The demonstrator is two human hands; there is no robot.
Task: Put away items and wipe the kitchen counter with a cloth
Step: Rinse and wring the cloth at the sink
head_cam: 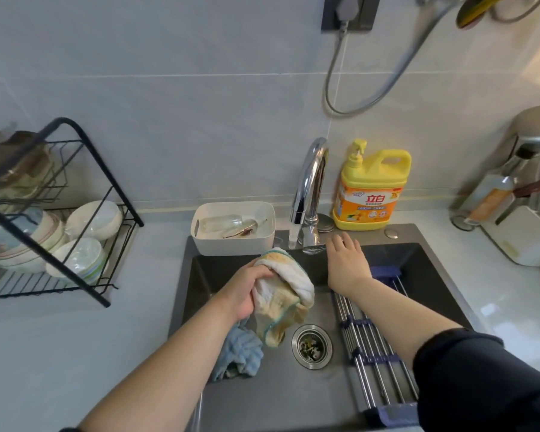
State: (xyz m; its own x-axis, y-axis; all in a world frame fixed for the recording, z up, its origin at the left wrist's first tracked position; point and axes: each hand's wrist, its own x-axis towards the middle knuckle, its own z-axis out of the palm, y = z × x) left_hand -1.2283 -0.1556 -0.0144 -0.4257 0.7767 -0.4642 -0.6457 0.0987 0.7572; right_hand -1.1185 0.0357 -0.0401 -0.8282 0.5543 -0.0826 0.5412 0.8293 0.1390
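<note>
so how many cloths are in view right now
2. A stained white cloth is gripped in the left hand over the sink; a blue cloth is bunched in the sink just below that hand. Others could be hidden beneath them.

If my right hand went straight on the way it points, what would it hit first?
Probably the chrome tap, at its base just beyond the right hand; depth is hard to judge.

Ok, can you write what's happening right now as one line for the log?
left hand: grips stained cloth over sink | right hand: open, beside faucet | blue cloth: lying in sink
</note>
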